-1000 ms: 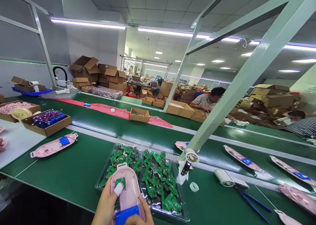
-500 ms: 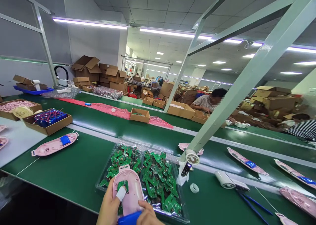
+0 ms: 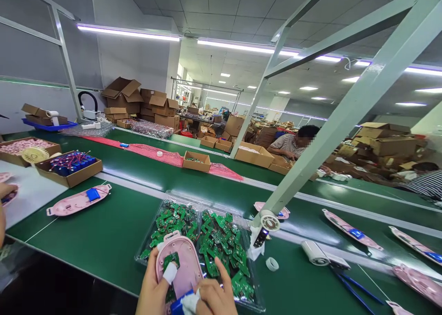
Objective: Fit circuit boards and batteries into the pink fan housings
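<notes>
My left hand point(image 3: 152, 285) grips a pink plastic shell point(image 3: 186, 259) by its left side, tilted above a clear tray. Its thumb, in a white finger cover, presses on a small green circuit board point(image 3: 170, 259) inside the shell. At the shell's lower end my right hand point(image 3: 216, 294) has its covered thumb against a blue battery pack point(image 3: 177, 306); its index finger points up and the other fingers curl near the shell's edge. Beneath, the clear tray point(image 3: 257, 287) holds many loose green boards point(image 3: 221, 241). The frame's bottom edge cuts off the shell's lower end.
A metal post point(image 3: 304, 158) slants down behind the tray. Right of it are a tape roll point(image 3: 272, 264), blue-handled tweezers point(image 3: 355, 289) and pink shells with batteries point(image 3: 352, 230). A battery box point(image 3: 74, 172) stands left. Another person's hand point(image 3: 7, 190) touches a shell there.
My right index finger has lifted off the shell, and the covered thumb now shows on the battery. Another person's hand has come in at the left edge. Shells on the right have shifted slightly right.
</notes>
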`<state>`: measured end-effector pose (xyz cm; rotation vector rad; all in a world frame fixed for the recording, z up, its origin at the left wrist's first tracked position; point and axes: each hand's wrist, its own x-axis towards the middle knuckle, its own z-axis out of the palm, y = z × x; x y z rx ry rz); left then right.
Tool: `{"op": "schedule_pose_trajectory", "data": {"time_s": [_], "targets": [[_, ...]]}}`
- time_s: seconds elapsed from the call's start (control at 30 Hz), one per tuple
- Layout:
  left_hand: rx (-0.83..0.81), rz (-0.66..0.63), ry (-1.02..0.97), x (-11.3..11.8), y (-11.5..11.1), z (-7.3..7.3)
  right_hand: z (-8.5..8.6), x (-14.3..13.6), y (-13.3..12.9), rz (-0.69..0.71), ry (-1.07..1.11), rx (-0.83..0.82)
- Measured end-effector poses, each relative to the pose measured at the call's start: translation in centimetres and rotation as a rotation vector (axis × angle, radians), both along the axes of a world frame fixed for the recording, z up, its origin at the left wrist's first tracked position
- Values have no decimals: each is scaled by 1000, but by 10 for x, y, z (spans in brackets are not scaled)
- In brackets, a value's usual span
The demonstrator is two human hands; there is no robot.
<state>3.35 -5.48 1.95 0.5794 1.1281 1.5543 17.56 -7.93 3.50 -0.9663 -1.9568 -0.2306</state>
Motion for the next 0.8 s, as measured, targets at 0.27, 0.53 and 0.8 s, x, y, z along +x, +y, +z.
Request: {"op": "schedule_pose_trajectory", "data": {"time_s": [0.27, 0.53, 0.8], "targets": [[50, -75, -100, 9, -4, 4, 6, -5, 18, 76, -226, 203], [83, -129, -171, 13, -8, 6, 14, -14, 21, 23, -189, 314], [71, -63, -135, 12, -10, 13, 17, -23, 29, 31, -283, 340]]}}
